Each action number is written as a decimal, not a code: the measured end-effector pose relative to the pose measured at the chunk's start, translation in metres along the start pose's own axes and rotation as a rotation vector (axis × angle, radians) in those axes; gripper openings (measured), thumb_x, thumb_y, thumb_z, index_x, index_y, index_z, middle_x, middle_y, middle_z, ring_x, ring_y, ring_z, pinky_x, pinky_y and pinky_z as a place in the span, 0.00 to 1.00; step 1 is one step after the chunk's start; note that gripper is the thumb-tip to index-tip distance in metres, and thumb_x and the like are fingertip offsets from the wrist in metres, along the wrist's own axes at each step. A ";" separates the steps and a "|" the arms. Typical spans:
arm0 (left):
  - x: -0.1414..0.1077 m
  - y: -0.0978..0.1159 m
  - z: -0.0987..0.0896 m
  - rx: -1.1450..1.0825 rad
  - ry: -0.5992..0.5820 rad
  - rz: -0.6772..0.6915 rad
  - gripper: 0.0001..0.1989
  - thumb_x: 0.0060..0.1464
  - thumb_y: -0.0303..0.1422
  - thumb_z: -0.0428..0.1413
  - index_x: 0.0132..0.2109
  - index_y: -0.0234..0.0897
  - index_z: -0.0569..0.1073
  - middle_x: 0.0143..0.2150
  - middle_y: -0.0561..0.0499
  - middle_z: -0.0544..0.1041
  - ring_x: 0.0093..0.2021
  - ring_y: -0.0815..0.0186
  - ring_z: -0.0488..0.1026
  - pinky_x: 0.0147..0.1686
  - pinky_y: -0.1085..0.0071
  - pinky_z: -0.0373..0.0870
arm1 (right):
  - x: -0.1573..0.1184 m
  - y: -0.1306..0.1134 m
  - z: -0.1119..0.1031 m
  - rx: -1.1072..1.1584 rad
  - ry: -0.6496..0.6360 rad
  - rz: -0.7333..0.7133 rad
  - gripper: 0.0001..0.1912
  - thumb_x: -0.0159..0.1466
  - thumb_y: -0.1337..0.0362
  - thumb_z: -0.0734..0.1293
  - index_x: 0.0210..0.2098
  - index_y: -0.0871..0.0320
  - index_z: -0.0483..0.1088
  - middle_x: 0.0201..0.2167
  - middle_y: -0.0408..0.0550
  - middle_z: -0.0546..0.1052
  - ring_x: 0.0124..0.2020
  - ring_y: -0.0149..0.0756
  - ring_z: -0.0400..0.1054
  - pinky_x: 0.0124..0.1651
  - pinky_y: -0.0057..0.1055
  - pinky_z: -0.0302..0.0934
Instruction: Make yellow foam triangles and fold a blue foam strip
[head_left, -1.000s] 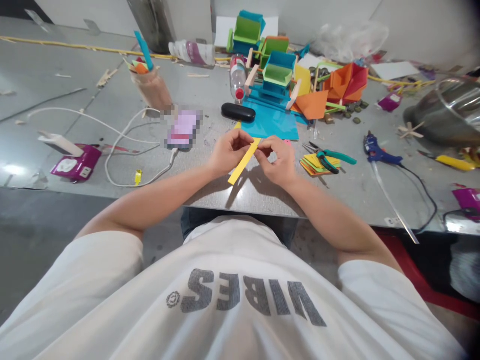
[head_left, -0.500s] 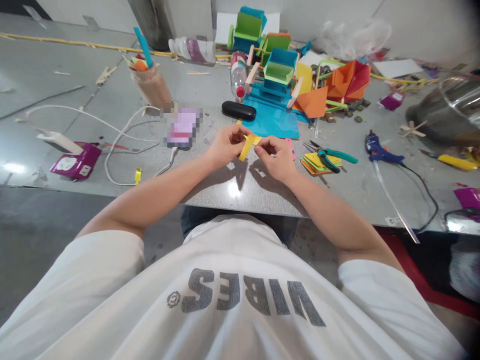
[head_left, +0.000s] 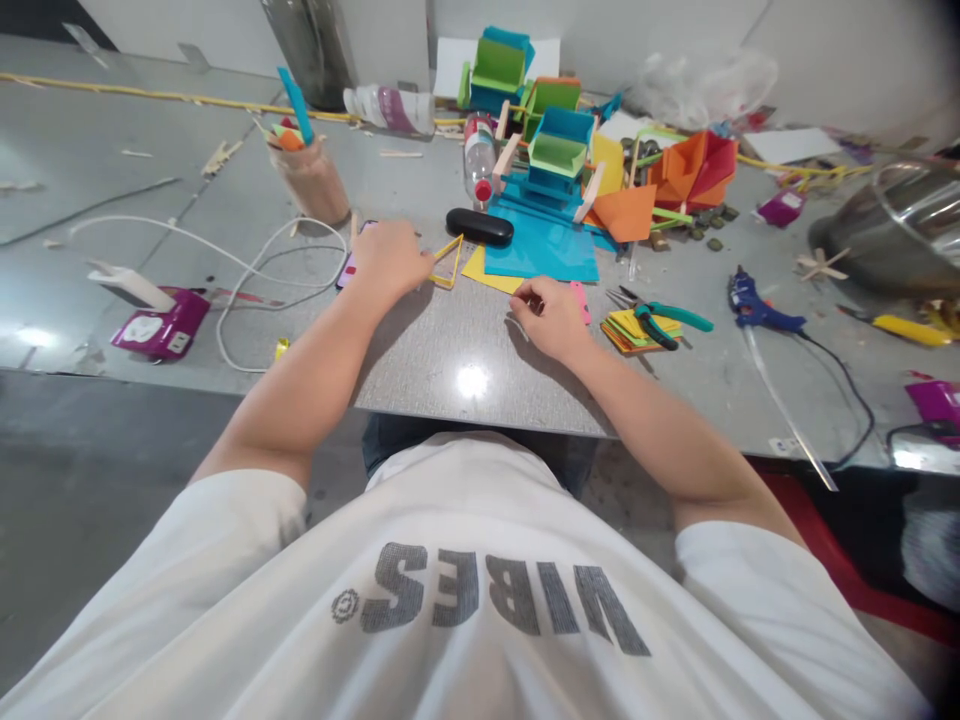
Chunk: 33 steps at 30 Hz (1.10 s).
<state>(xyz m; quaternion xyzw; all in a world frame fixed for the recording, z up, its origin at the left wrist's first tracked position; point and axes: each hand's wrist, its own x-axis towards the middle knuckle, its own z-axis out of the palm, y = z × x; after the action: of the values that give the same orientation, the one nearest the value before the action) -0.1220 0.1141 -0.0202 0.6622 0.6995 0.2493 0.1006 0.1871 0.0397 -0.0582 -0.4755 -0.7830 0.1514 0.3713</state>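
Note:
My left hand (head_left: 391, 262) is over the phone (head_left: 347, 272), covering most of it. Its fingertips are hidden behind the back of the hand, so I cannot tell whether they grip anything. Close beside its thumb is a yellow paper strip (head_left: 448, 266) folded into an open triangle; whether they touch is unclear. My right hand (head_left: 551, 315) rests on the table with its fingers loosely curled in, and nothing shows in them. Just beyond lie a yellow paper piece (head_left: 487, 270) and a blue sheet (head_left: 540, 248). A pink item (head_left: 579, 300) peeks out beside my right hand.
Pliers (head_left: 649, 315) lie on stacked coloured paper (head_left: 626, 332), with a glue gun (head_left: 761, 305) farther right. A black case (head_left: 480, 227), a bottle (head_left: 478, 160) and a colourful paper model (head_left: 559, 140) stand beyond. Leftward are a jar (head_left: 311, 180), a white cable (head_left: 225, 300) and a purple socket block (head_left: 161, 322).
My left hand has moved left to the phone. The yellow strip, formerly between both hands, now forms a triangle beside my left thumb. My right hand stays nearly in place, its fingers curled.

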 end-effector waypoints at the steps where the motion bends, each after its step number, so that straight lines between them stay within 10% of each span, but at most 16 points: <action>1: -0.001 0.001 0.000 -0.005 0.001 0.017 0.08 0.54 0.33 0.68 0.41 0.37 0.83 0.40 0.36 0.82 0.59 0.36 0.78 0.64 0.39 0.70 | 0.000 0.001 0.000 -0.026 -0.014 -0.021 0.14 0.75 0.51 0.68 0.41 0.53 0.78 0.40 0.53 0.83 0.40 0.46 0.76 0.46 0.46 0.71; 6: -0.015 0.014 0.004 -0.017 -0.036 0.368 0.09 0.58 0.34 0.65 0.45 0.44 0.85 0.48 0.41 0.84 0.56 0.44 0.79 0.63 0.45 0.71 | 0.000 -0.006 -0.002 -0.163 -0.202 -0.137 0.24 0.76 0.54 0.69 0.67 0.56 0.76 0.67 0.62 0.81 0.70 0.59 0.73 0.73 0.61 0.66; 12: -0.024 0.011 0.019 0.125 -0.156 0.521 0.19 0.58 0.35 0.63 0.56 0.44 0.84 0.50 0.40 0.85 0.51 0.45 0.80 0.57 0.48 0.73 | -0.004 -0.022 -0.006 -0.340 -0.407 -0.113 0.37 0.79 0.49 0.68 0.80 0.61 0.64 0.79 0.68 0.69 0.81 0.66 0.63 0.80 0.67 0.56; 22: -0.037 0.029 0.018 -0.006 -0.168 0.561 0.18 0.65 0.28 0.56 0.56 0.43 0.84 0.61 0.39 0.83 0.64 0.44 0.76 0.70 0.45 0.64 | -0.010 -0.036 -0.015 -0.386 -0.387 -0.179 0.21 0.79 0.48 0.69 0.55 0.59 0.82 0.45 0.60 0.87 0.49 0.56 0.80 0.56 0.50 0.69; 28: -0.044 0.036 0.028 -0.110 -0.324 0.714 0.22 0.59 0.24 0.57 0.57 0.41 0.84 0.60 0.40 0.85 0.63 0.47 0.80 0.69 0.51 0.68 | -0.011 -0.036 -0.020 -0.386 -0.344 -0.197 0.23 0.74 0.49 0.76 0.60 0.60 0.80 0.60 0.65 0.83 0.62 0.61 0.76 0.62 0.52 0.68; 33: -0.042 0.032 0.031 -0.188 -0.315 0.654 0.18 0.61 0.27 0.58 0.55 0.43 0.85 0.55 0.42 0.87 0.57 0.50 0.82 0.64 0.54 0.72 | -0.017 -0.057 -0.028 -0.374 -0.535 -0.281 0.19 0.76 0.47 0.74 0.53 0.57 0.82 0.49 0.58 0.87 0.50 0.55 0.80 0.49 0.45 0.66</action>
<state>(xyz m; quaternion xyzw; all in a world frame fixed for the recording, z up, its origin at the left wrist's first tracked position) -0.0754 0.0798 -0.0391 0.8686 0.4011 0.2266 0.1825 0.1758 -0.0064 -0.0131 -0.3662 -0.9245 0.0721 0.0766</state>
